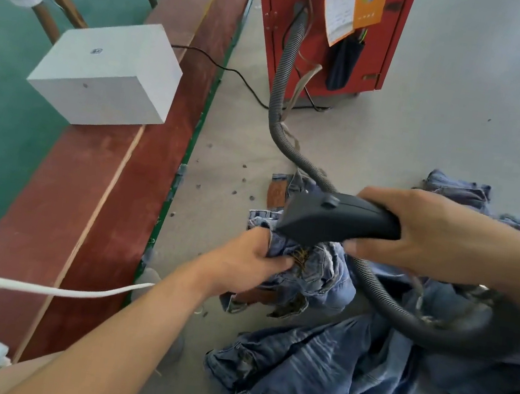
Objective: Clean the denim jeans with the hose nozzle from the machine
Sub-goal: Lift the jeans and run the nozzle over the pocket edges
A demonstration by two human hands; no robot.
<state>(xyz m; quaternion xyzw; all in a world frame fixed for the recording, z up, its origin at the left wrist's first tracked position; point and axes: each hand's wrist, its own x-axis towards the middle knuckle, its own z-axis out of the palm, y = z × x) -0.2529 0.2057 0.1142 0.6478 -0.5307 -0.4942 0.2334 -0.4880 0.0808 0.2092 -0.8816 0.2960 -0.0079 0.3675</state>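
Head view: right hand [430,234] grips nozzle [332,220]; left hand [249,262] bunches jeans [318,272].

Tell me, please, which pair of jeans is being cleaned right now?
The bunched jeans gripped by the left hand, under the nozzle; the other jeans lie untouched.

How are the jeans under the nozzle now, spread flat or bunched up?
Bunched up: the left hand grips the jeans into crumpled folds beneath the nozzle.

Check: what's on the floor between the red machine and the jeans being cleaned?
Head view: the grey corrugated hose runs from the red machine to the nozzle over the held jeans; otherwise concrete floor with small dark specks.
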